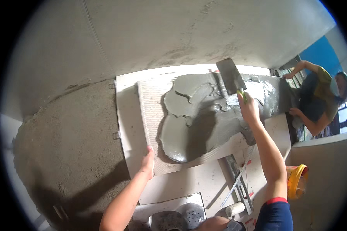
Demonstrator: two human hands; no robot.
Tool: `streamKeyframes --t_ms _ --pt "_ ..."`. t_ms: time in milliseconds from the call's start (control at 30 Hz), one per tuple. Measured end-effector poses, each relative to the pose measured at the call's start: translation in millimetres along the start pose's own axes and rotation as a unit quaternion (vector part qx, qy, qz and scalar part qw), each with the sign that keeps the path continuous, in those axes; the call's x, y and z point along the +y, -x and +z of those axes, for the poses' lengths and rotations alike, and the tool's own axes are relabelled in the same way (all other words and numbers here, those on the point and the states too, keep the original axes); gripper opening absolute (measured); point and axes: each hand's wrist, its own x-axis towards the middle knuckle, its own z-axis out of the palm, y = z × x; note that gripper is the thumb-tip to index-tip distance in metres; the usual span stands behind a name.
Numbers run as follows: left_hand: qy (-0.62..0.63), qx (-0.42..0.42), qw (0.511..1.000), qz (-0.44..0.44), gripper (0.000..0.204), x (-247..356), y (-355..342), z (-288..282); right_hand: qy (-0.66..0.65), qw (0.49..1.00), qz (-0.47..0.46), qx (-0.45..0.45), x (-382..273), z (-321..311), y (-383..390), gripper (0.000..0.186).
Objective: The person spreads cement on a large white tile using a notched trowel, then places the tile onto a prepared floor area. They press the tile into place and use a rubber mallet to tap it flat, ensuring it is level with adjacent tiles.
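A large tile (pixel 151 107) with a finely ribbed back lies ribbed side up in front of me. Wet grey mortar (pixel 189 134) covers most of it in a thick, uneven layer. My right hand (pixel 249 107) is closed round the green handle of a flat rectangular trowel (pixel 229 75); the blade is tilted up over the far part of the mortar. At the tile's near left corner, my left hand (pixel 147 163) grips the edge, thumb upward and the other fingers mostly hidden.
Laid pale tiles (pixel 130 115) extend under and around the ribbed tile. Left lies rough screed (pixel 73 131); a wall (pixel 162 30) rises beyond. A co-worker (pixel 320 96) crouches at the right end. Nearer are a long metal tool (pixel 235 179), white-headed mallet (pixel 235 209) and yellow-orange bucket (pixel 295 181).
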Motion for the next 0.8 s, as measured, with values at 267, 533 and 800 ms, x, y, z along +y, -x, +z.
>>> streamKeyframes --t_ms 267,533,800 --pt "0.022 -0.059 0.997 -0.044 0.089 -7.6 -13.2 -17.1 -0.131 0.95 -0.055 -0.277 -142.3 10.4 63.9 0.047" --pt "0.021 -0.17 0.984 -0.057 0.091 -4.6 -12.1 -27.1 -0.063 0.997 0.042 0.012 -64.6 58.3 -21.8 0.048" --pt "-0.188 -0.057 0.976 -0.088 0.091 -6.7 -13.4 -7.1 -0.177 0.953 0.223 0.107 174.1 -25.5 -35.0 0.054"
